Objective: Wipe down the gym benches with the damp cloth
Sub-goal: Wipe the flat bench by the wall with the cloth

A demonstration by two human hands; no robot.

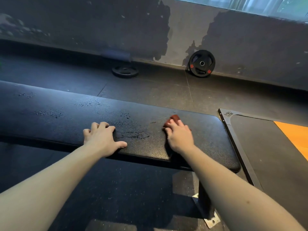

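Observation:
A long black padded gym bench (206,140) runs from the left edge to the middle right, with water droplets and wet streaks on its top. My left hand (101,139) rests on the near side of the pad, fingers bent, thumb spread, holding nothing. My right hand (179,135) lies on a reddish-brown cloth (173,118) near the bench's right end, fingers curled over it. Most of the cloth is hidden under the hand.
A weight plate with red marks (202,63) leans against the peeling grey wall; another plate (125,70) lies flat on the dark rubber floor. A black-framed platform with an orange panel (295,137) sits to the right. The bench leg and foot plate (211,220) stand below.

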